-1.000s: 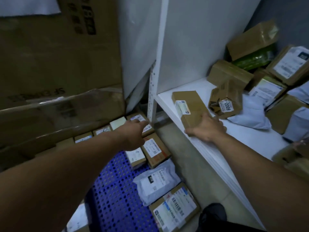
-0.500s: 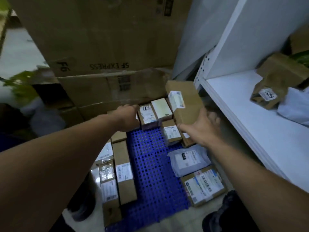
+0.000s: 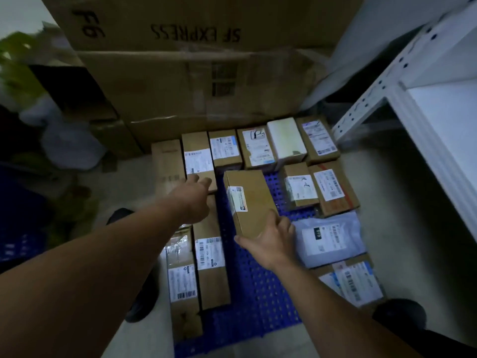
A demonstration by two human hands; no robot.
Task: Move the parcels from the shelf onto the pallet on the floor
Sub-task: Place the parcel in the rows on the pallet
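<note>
Looks down in a dim storeroom onto a pale floor (image 3: 400,202) bearing a blue perforated pallet (image 3: 258,293), with large taped cartons (image 3: 196,73) stacked behind, one printed SF EXPRESS upside down, and a white shelf (image 3: 444,120) on a slotted post at the right. Grips the brown parcel (image 3: 249,200) at its near end with the right hand (image 3: 271,244), thumb at the left edge and fingers curled round the right side, label on the parcel's left part. Holds it tilted over the bare middle strip of the pallet, between the left and right rows; cannot tell whether touching the grid. Reaches the left hand (image 3: 191,200) forward with fingers straight and slightly apart, tips at the near end of a labelled carton (image 3: 197,158) in the back row. Against half a second ago: parcel lower and further from the shelf post, down among the rows; parcels on the shelf now out of frame; left hand still at the back row. Counts one parcel in hand; lying below, ten brown cartons, one white box (image 3: 286,140) and one grey mailer bag (image 3: 327,239); two dark shoes (image 3: 400,319), one at each side of the pallet's near end.
</note>
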